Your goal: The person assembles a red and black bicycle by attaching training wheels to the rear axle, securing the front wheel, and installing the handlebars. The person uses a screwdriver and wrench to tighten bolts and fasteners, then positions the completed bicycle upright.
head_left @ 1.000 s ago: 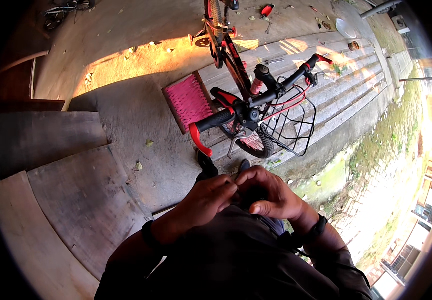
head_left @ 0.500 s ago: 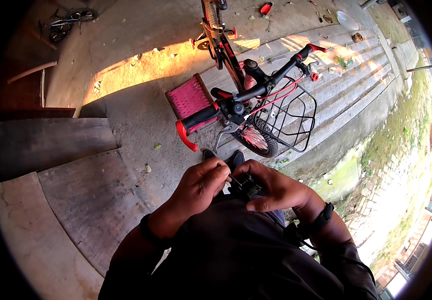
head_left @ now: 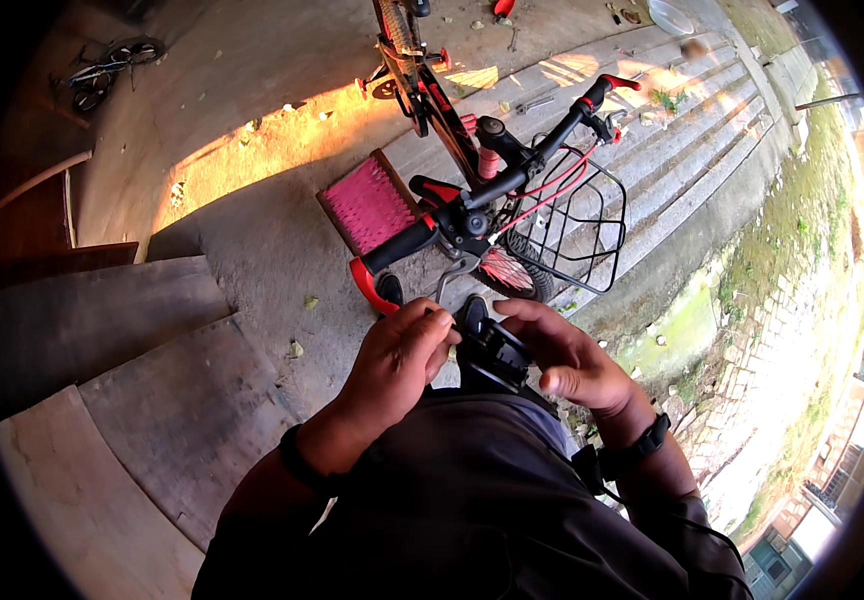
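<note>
A small black slotted part [head_left: 500,352], whose kind I cannot make out, is between my two hands just in front of my waist. My left hand [head_left: 397,355] is closed, thumb and index finger pinched together; what they grip is mostly hidden. At the part's other side, my right hand [head_left: 580,362] has its fingers spread, the thumb apart from them. Just ahead stands a bicycle with a black and red handlebar [head_left: 482,195], a silver brake lever [head_left: 454,272] and a black wire basket [head_left: 577,225].
Beside the bicycle is a pink woven stool [head_left: 367,203]. Stone steps [head_left: 642,150] run along the right, with a wrench [head_left: 534,104] on them. Wooden boards [head_left: 187,395] lie at the left. Another bicycle [head_left: 107,70] lies at the far left.
My right hand's fingers have opened away from the black part. My left hand keeps its pinch. The view has shifted slightly, and more of my shoes shows.
</note>
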Available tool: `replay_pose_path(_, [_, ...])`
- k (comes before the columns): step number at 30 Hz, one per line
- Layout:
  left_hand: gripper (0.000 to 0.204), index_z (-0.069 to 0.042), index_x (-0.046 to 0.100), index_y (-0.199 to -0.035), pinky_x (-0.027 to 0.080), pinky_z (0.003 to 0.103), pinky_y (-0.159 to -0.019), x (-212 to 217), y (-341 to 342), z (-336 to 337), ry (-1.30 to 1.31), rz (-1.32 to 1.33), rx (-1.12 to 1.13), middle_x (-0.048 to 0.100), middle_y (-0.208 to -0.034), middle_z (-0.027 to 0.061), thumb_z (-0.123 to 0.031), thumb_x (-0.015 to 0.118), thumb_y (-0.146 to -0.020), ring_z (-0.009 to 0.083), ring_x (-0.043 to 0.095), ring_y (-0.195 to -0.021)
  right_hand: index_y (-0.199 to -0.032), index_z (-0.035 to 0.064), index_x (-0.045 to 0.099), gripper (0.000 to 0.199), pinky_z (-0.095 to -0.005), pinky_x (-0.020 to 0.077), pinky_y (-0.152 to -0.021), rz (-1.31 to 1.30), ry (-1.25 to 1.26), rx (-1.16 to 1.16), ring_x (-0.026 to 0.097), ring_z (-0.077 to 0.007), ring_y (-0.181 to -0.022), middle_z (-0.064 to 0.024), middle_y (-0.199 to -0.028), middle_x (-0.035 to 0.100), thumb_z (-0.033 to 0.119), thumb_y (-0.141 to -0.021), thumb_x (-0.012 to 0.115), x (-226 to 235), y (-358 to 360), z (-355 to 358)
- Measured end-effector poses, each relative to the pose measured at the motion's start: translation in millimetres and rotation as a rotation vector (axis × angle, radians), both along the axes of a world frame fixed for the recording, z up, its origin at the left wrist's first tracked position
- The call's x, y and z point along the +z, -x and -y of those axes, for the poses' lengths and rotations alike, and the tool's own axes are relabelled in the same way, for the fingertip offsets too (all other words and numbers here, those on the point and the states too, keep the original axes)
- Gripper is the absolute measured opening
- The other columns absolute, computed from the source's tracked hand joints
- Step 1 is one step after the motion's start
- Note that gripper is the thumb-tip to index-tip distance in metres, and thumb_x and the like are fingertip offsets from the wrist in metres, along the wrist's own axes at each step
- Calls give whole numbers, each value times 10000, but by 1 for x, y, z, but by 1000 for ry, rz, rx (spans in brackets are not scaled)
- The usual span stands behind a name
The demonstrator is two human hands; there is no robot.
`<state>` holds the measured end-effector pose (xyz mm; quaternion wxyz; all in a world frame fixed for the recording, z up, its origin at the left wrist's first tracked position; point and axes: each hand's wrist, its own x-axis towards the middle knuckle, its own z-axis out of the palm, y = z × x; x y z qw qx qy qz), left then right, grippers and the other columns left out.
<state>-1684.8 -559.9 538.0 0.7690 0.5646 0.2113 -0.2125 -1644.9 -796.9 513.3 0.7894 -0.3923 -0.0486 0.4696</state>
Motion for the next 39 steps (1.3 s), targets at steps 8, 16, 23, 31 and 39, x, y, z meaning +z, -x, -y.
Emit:
replay_pose_path(8, [288,-59,598,-888,237,232,-452,-10,-6,-18,134,-40,-61,397,-576,-43,-260,485,-1060,40,325,-488,-1306,37,529,641,-283,495,-895,352,529,-309,610,-127,-1009,-31,-1127,618,65,-746,840,14,17,-41])
replay_pose_path(16, [302,-45,596,-915,250,219,-465,-32,16,-63,119,46,-79,402,-590,-39,-275,473,-1068,38,347,-515,-1204,26,648,568,-341,571,-774,1241,1134,-142,700,-272,-890,-144,-1047,656,28,-663,821,28,-42,-45])
replay_pose_path(23, [300,-36,584,-932,241,230,-459,-45,28,-89,155,-74,64,393,-594,-28,-294,491,-1053,48,334,-506,-1154,113,687,477,-410,555,-706,1432,1266,78,665,-309,-852,-100,-985,644,206,-694,773,45,-74,-69])
replay_pose_path(31, [293,-54,569,-942,241,235,-454,-57,32,-103,187,-73,93,376,-588,-27,-313,489,-1052,52,315,-495,-1066,98,689,421,-404,545,-673,1519,1250,168,654,-297,-802,-81,-909,599,181,-660,769,42,-88,-86])
replay_pose_path(39, [281,-57,560,-960,229,237,-446,-64,32,-110,196,-49,99,370,-586,-28,-310,484,-1055,52,291,-482,-1110,100,674,468,-378,555,-693,1533,1260,271,668,-281,-792,-68,-929,613,138,-661,803,49,-93,-95])
